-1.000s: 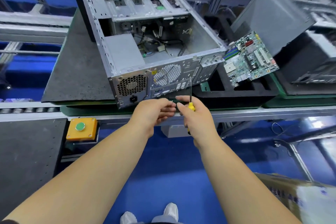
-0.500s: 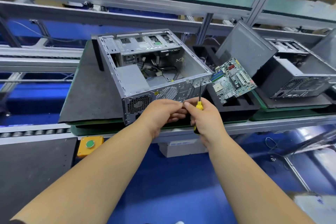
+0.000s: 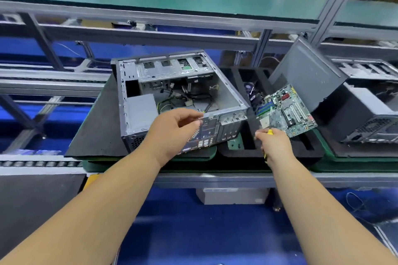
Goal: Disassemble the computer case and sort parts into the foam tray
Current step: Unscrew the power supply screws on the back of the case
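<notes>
The open grey computer case [image 3: 233, 95] lies on its side on a dark mat [image 3: 97, 131], with cables and a power supply [image 3: 141, 107] inside. My left hand [image 3: 172, 131] hovers at the case's rear panel, thumb and forefinger close together at the upper rim; whether they pinch something small is unclear. My right hand [image 3: 274, 145] grips a yellow-handled screwdriver [image 3: 269, 118], shaft pointing up, over the black foam tray [image 3: 280, 155]. A green motherboard [image 3: 288, 109] leans in the tray.
A grey side panel [image 3: 308, 75] stands tilted behind the tray. Another computer case [image 3: 366, 118] sits to the right on the same conveyor. A metal rail [image 3: 215, 177] runs along the front edge, with a frame and shelf behind.
My hands were together in front of the rear panel at the screwdriver. They have parted: the left moved up to the panel's rim, the right moved right over the foam tray.
</notes>
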The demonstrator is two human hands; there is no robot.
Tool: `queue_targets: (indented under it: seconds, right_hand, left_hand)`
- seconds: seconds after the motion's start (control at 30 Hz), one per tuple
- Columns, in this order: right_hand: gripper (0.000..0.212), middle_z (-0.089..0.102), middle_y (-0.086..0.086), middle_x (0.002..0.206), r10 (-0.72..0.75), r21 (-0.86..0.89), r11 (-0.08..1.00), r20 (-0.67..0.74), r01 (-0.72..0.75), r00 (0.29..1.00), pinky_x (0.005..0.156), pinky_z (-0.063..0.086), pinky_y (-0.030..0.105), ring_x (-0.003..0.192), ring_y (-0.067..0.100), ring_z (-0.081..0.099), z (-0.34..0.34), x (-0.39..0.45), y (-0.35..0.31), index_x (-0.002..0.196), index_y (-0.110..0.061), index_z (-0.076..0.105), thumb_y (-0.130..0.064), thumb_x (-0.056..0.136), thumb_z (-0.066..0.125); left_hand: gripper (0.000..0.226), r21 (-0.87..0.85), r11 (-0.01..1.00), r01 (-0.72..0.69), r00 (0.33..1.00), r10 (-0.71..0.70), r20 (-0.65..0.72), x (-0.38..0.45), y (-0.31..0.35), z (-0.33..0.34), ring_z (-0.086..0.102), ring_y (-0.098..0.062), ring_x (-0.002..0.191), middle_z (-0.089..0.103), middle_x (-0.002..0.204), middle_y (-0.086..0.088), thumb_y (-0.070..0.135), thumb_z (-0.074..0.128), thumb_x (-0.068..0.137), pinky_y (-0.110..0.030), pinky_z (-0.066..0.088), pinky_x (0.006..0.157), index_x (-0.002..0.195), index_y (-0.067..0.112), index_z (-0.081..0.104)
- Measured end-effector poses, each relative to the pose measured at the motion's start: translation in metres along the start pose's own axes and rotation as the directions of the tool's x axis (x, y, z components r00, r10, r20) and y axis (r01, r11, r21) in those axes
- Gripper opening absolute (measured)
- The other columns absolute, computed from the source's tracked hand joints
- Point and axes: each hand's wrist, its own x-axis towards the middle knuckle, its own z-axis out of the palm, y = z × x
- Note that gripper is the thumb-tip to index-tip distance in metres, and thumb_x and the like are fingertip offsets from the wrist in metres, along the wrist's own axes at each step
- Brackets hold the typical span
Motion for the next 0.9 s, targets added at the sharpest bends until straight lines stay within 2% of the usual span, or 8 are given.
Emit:
queue_targets:
  seconds: [0.13,0.27,0.43,0.53,0.63,0.73,0.83,0.9]
  right_hand:
    - [0.019,0.063,0.003,0.075,-0.008,-0.094,0.995,0.089,0.016,0.996,0.063,0.041,0.031,0.065,0.019,0.05,-0.001,0.041,0.004,0.07,-0.019,0.064,-0.007,0.084,0.061]
    - [0.016,0.071,0.003,0.08,-0.02,-0.196,0.979,0.198,0.06,0.98,0.071,0.046,0.036,0.07,0.02,0.056,0.002,0.075,0.009,0.072,-0.019,0.065,-0.012,0.086,0.062]
    - [0.008,0.071,0.006,0.077,-0.015,-0.202,0.975,0.337,0.088,0.941,0.057,0.041,0.026,0.053,0.015,0.049,0.004,0.101,0.019,0.089,-0.013,0.062,-0.018,0.091,0.066]
    - [0.009,0.068,0.007,0.083,0.02,-0.204,0.978,0.333,0.051,0.943,0.058,0.045,0.029,0.06,0.017,0.054,-0.001,0.117,0.022,0.1,-0.012,0.055,-0.019,0.095,0.056]
    - [0.004,0.067,0.009,0.085,0.026,-0.264,0.963,0.319,0.062,0.948,0.054,0.05,0.033,0.066,0.019,0.065,-0.006,0.134,0.025,0.099,-0.015,0.051,-0.016,0.096,0.048]
    - [0.001,0.069,0.01,0.083,-0.016,-0.383,0.913,0.303,0.137,0.953,0.057,0.058,0.04,0.069,0.025,0.07,-0.01,0.148,0.027,0.094,-0.018,0.055,-0.019,0.094,0.055]
    - [0.012,0.068,0.005,0.071,-0.065,-0.54,0.81,0.306,0.229,0.95,0.062,0.06,0.041,0.061,0.024,0.067,-0.012,0.156,0.023,0.085,-0.02,0.058,-0.029,0.093,0.06]
    - [0.012,0.068,0.009,0.075,-0.055,-0.582,0.774,0.329,0.248,0.943,0.065,0.06,0.042,0.065,0.027,0.068,-0.009,0.161,0.02,0.087,-0.016,0.058,-0.026,0.092,0.059]
  left_hand:
    - [0.021,0.07,0.997,-0.025,0.999,0.028,-0.046,0.019,0.007,0.029,0.067,-0.01,0.094,0.073,0.095,0.009,0.017,0.065,0.091,-0.028,0.055,0.087,0.102,0.032,0.074]
    - [0.022,0.153,0.986,-0.061,0.993,0.076,-0.094,0.039,0.01,0.06,0.065,-0.001,0.089,0.072,0.095,0.013,0.013,0.064,0.092,-0.014,0.051,0.077,0.105,0.026,0.075]
    - [0.026,0.229,0.97,-0.083,0.985,0.114,-0.127,0.058,0.013,0.089,0.063,0.006,0.09,0.071,0.097,0.016,0.008,0.062,0.091,-0.007,0.047,0.079,0.106,0.026,0.074]
    - [0.026,0.26,0.963,-0.074,0.982,0.116,-0.149,0.068,0.014,0.102,0.062,0.007,0.093,0.071,0.098,0.018,0.01,0.063,0.091,-0.009,0.048,0.083,0.107,0.027,0.074]
    - [0.026,0.264,0.963,-0.049,0.981,0.097,-0.171,0.076,0.014,0.111,0.061,0.008,0.095,0.07,0.098,0.019,0.011,0.063,0.091,-0.013,0.05,0.084,0.107,0.029,0.074]
    - [0.026,0.258,0.966,-0.023,0.98,0.073,-0.185,0.081,0.013,0.117,0.062,0.006,0.094,0.07,0.099,0.019,0.013,0.063,0.091,-0.024,0.054,0.083,0.107,0.03,0.074]
    - [0.028,0.271,0.962,-0.012,0.981,0.064,-0.185,0.085,0.012,0.12,0.062,0.006,0.095,0.07,0.099,0.02,0.013,0.063,0.091,-0.023,0.055,0.079,0.107,0.034,0.073]
    - [0.029,0.269,0.963,-0.001,0.98,0.055,-0.194,0.088,0.011,0.12,0.062,0.004,0.095,0.07,0.099,0.02,0.013,0.062,0.091,-0.021,0.056,0.074,0.105,0.036,0.073]
